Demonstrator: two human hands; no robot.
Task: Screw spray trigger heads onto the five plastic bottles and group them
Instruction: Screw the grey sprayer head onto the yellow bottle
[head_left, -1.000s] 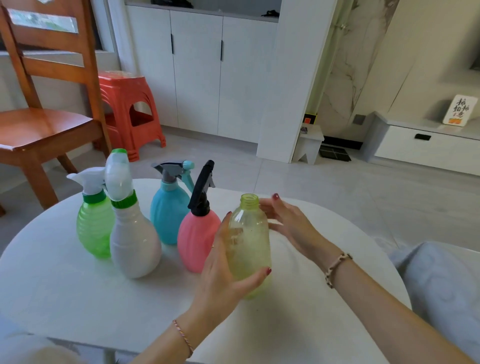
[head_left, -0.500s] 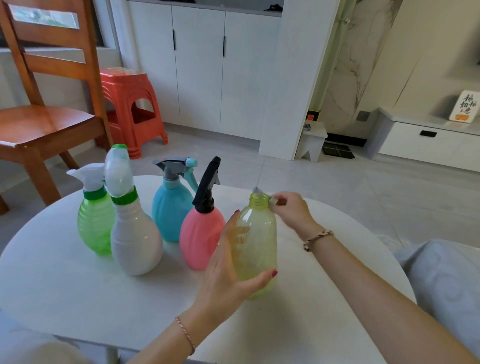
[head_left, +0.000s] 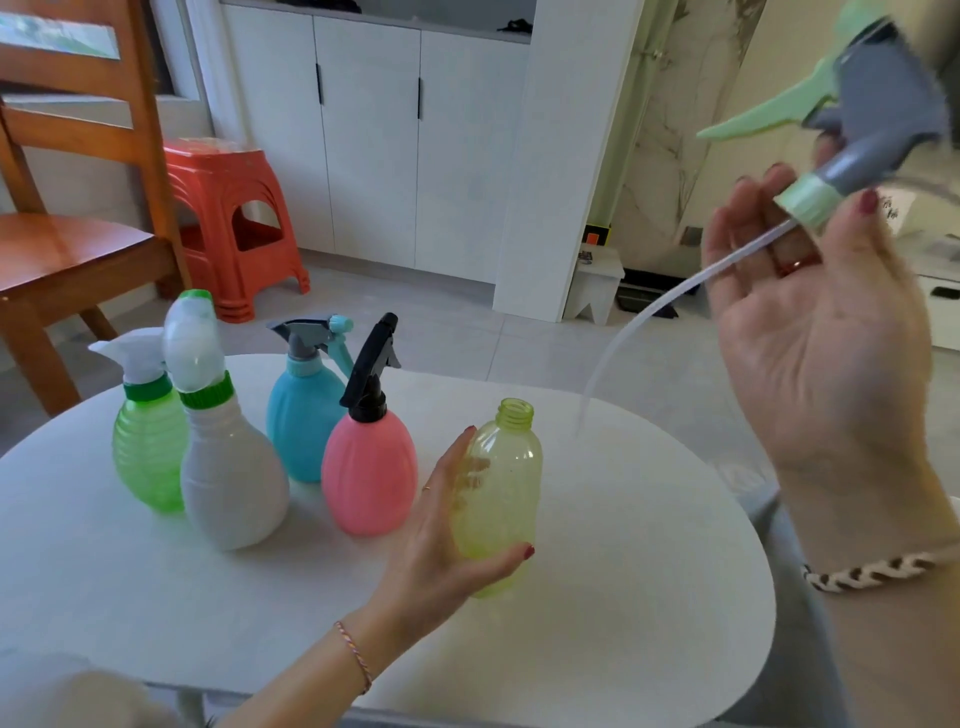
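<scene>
Fitting of the fifth and last head. The left hand (head_left: 441, 551) gripped the yellow-green bottle (head_left: 498, 493), fingers and thumb curled round its body, holding it upright on the white table (head_left: 623, 597) at about 3 o'clock of the pink bottle (head_left: 369, 473). The right hand (head_left: 810, 332), raised well above the table toward 1 o'clock of that bottle, held the spray trigger head (head_left: 852, 140) by its pale green collar between thumb and fingertips, palm turned to the camera. The dip tube (head_left: 649, 317) hung in a long curve, its tip outside the open threaded neck. Four bottles, green (head_left: 145, 457), white (head_left: 228, 483), blue (head_left: 301, 426) and pink, already carried heads and stood grouped from 9 to 11 o'clock. Judged next: thread the flexible tube into the narrow neck, seat the collar squarely, then turn. The bottle was translucent, thin-walled, ribbed plastic; the head was grey with a green lever.
</scene>
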